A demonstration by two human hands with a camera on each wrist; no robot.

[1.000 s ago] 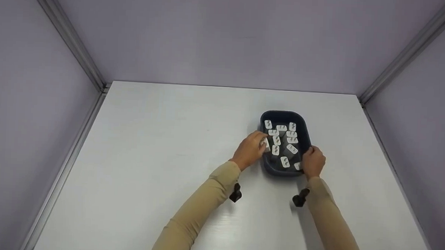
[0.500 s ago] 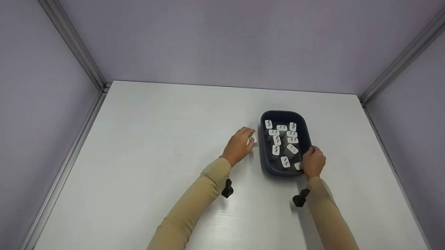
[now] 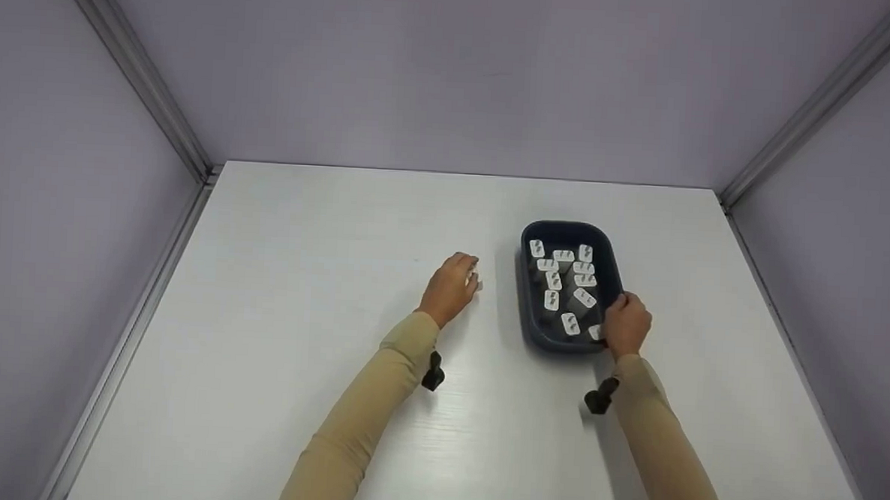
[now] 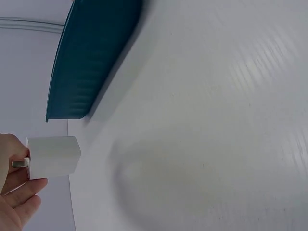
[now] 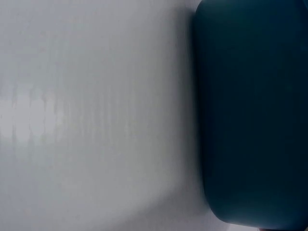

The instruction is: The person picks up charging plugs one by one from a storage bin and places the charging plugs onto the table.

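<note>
My left hand (image 3: 447, 288) pinches a white power adapter (image 4: 54, 156) by its pronged end, left of the bin. In the left wrist view a metal prong shows between the fingers, and the adapter's plain body points away from the hand, over the table. My right hand (image 3: 627, 323) grips the near right rim of a dark blue plastic bin (image 3: 523, 313). Inside the bin stand several white adapters (image 3: 570, 324), prong faces up, one of them tilted (image 3: 584, 298). The bin's outer wall (image 5: 255, 115) fills the right of the right wrist view.
The bin stands on a white table (image 3: 300, 289), right of the middle. Pale walls (image 3: 452, 77) rise behind the table and at both sides, with metal rails in the corners. Each wrist carries a small black camera mount (image 3: 434, 371).
My left hand has lifted the adapter out over the bin's left rim and carried it left over the table. The right hand and the bin have stayed in place.
</note>
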